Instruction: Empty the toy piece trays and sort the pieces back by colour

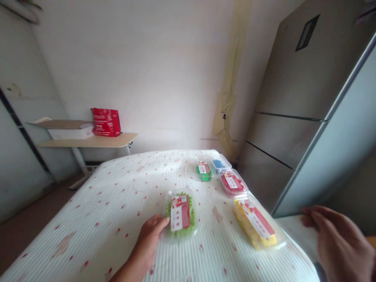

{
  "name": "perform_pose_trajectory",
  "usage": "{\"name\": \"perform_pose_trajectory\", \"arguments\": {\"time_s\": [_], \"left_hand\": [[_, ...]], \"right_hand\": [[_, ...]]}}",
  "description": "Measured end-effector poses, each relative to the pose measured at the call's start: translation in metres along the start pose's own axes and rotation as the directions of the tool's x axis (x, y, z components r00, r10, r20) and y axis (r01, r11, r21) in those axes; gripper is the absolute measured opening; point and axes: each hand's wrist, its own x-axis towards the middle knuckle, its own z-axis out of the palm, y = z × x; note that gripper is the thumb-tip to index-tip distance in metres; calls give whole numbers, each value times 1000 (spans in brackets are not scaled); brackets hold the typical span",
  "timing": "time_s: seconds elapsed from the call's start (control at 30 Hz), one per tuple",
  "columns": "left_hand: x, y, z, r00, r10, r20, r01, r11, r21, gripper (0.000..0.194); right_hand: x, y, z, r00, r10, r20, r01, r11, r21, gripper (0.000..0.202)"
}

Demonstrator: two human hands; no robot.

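A clear plastic box (182, 213) with light green pieces inside and a red and white label lies on the spotted tablecloth. My left hand (149, 237) grips its left edge, with the thumb against the side and the other fingers mostly hidden. Off the table's right side, my right hand (342, 239) is raised and slightly blurred. Its fingers are drawn together in a pinch, and I cannot make out anything between them. The closest box to it is a long clear one with yellow contents (257, 223), lying near the table's right edge.
Along the right edge lie a box with red contents (233, 182), a box with green contents (205, 169) and a box with blue contents (220, 162). A grey refrigerator (282, 117) stands at right. Back left, a small desk (117, 140) bears a red bag (106, 122).
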Motion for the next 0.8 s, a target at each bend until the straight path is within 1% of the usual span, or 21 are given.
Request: {"name": "perform_pose_trajectory", "arguments": {"time_s": [0.03,0.07,0.1,0.13,0.2,0.27,0.3,0.4,0.5,0.57,0.67,0.8], "left_hand": [[2,-4,12,999,9,38,-8,999,-36,33],[5,-8,23,998,22,63,-17,998,-65,32],[8,-12,35,997,46,59,-41,996,-84,32],[11,-14,47,997,62,36,-59,994,-92,32],[18,-18,69,997,72,20,-69,994,-88,32],[24,-20,86,997,74,26,-71,994,-81,32],[27,-20,93,997,75,34,-72,994,-77,33],[34,-22,108,995,78,57,-75,995,-63,34],[37,-22,117,994,84,68,-80,995,-56,35],[39,-21,123,993,87,74,-83,995,-56,36],[41,-18,130,994,79,78,-75,996,-51,38],[44,-15,138,995,36,90,-32,998,-45,43]], "right_hand": [[-13,-13,23,992,-23,121,24,1000,-10,19],[-29,-23,46,957,-71,280,73,997,3,19],[-45,-30,67,905,-133,404,134,991,26,19],[-61,-34,85,828,-188,529,202,979,33,19],[-89,-34,114,708,-309,635,377,926,31,14],[-108,-27,131,643,-395,656,491,870,43,14],[-113,-22,135,626,-424,654,534,845,37,16],[-118,-10,137,608,-491,624,633,774,-7,17],[-117,-3,134,583,-558,590,707,707,-30,18],[-118,-2,132,562,-586,584,733,680,-23,18],[-121,-2,131,539,-596,595,736,677,12,19],[-123,-1,131,534,-580,615,716,697,35,21]]}}
